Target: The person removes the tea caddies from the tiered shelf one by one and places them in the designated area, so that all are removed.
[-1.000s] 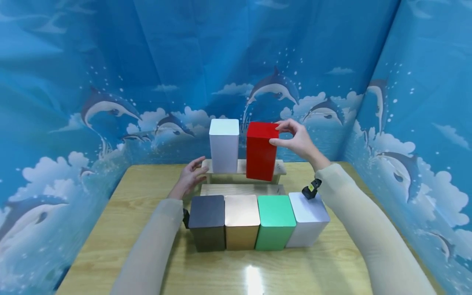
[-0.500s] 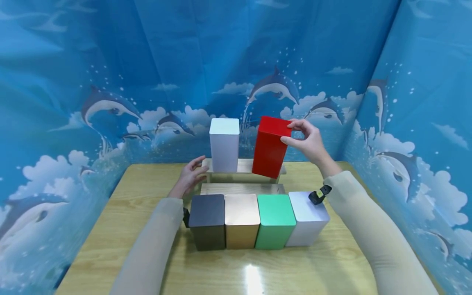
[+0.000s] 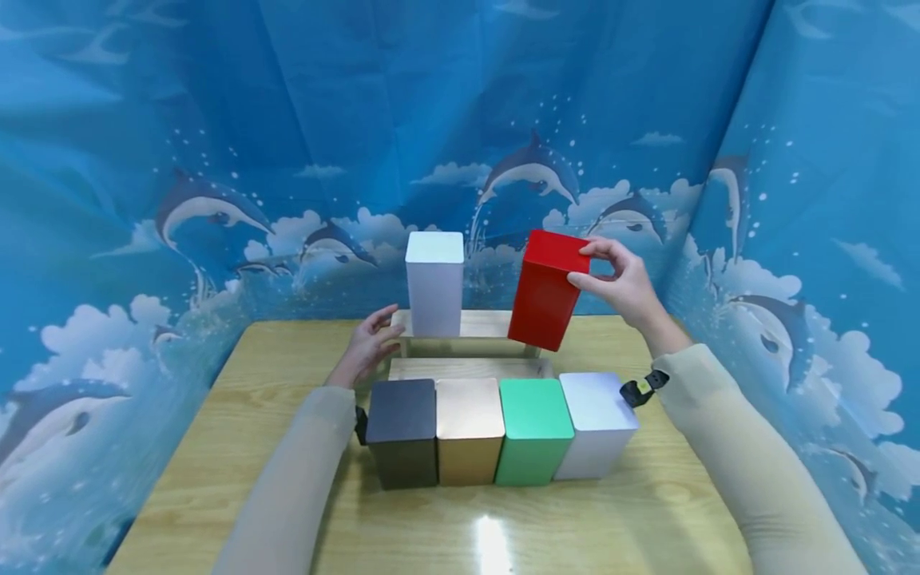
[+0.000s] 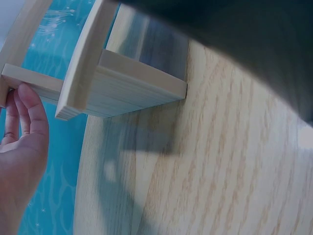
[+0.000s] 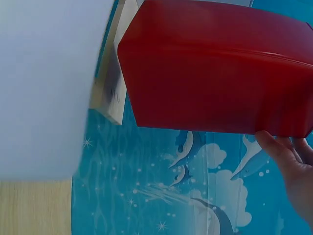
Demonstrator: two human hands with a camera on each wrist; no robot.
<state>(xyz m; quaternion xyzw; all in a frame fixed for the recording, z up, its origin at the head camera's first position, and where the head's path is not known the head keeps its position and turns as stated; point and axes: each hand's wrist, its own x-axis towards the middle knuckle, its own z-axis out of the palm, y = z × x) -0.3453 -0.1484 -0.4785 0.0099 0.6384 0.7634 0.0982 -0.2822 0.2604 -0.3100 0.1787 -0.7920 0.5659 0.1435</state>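
My right hand (image 3: 624, 281) holds a tall red box (image 3: 549, 289) by its top right edge, thumb in front and fingers over the top. The box tilts, its lower end in front of the right end of the wooden stepped rack (image 3: 483, 323). In the right wrist view the red box (image 5: 210, 78) lies across the picture, with fingertips on its edge. A white box (image 3: 435, 287) stands upright on the rack's upper step. My left hand (image 3: 370, 343) is at the rack's left end; the left wrist view shows fairly straight fingers (image 4: 33, 105) touching its wood.
In front of the rack stand a black box (image 3: 402, 411), a gold box (image 3: 470, 409), a green box (image 3: 535, 410) and a silver-white box (image 3: 598, 403), side by side on the wooden table (image 3: 287, 399). A blue dolphin-print curtain (image 3: 323, 120) surrounds the table.
My right hand has moved right with the red box, which now tilts more and stands farther from the white box. The left hand has stayed at the rack's left end.
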